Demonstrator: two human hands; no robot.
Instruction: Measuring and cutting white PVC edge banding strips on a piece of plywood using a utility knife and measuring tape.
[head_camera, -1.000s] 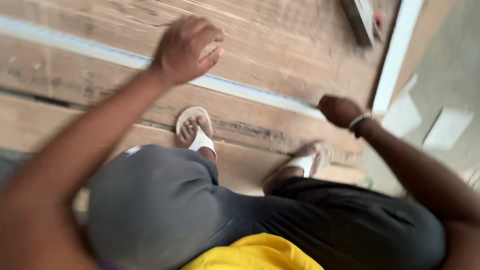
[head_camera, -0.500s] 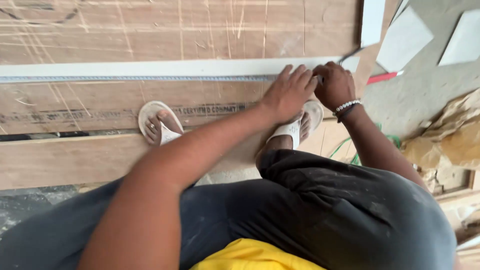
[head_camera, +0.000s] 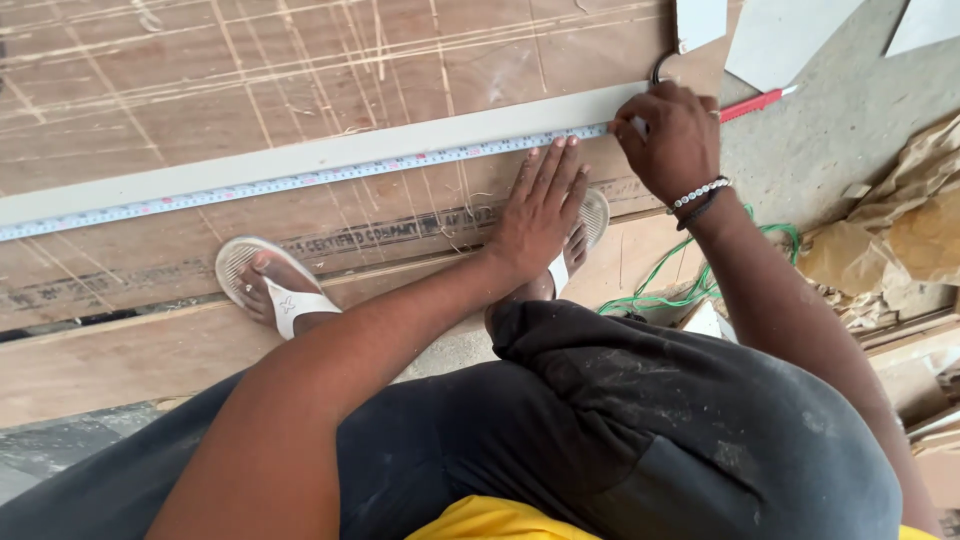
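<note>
Plywood, brown and scratched with old pencil lines (head_camera: 250, 70), carried a long pale strip (head_camera: 330, 155) with a white measuring tape (head_camera: 300, 181) stretched along its near edge, a white sandal (head_camera: 262, 285) resting on the board below. The left hand (head_camera: 540, 210) lay open and flat, fingertips touching the tape, while the right hand (head_camera: 672, 140) was curled shut around the tape's end at the strip's right end, near a red pencil (head_camera: 752, 102). Doing this well probably meant keeping the tape taut and flush against the strip's edge.
</note>
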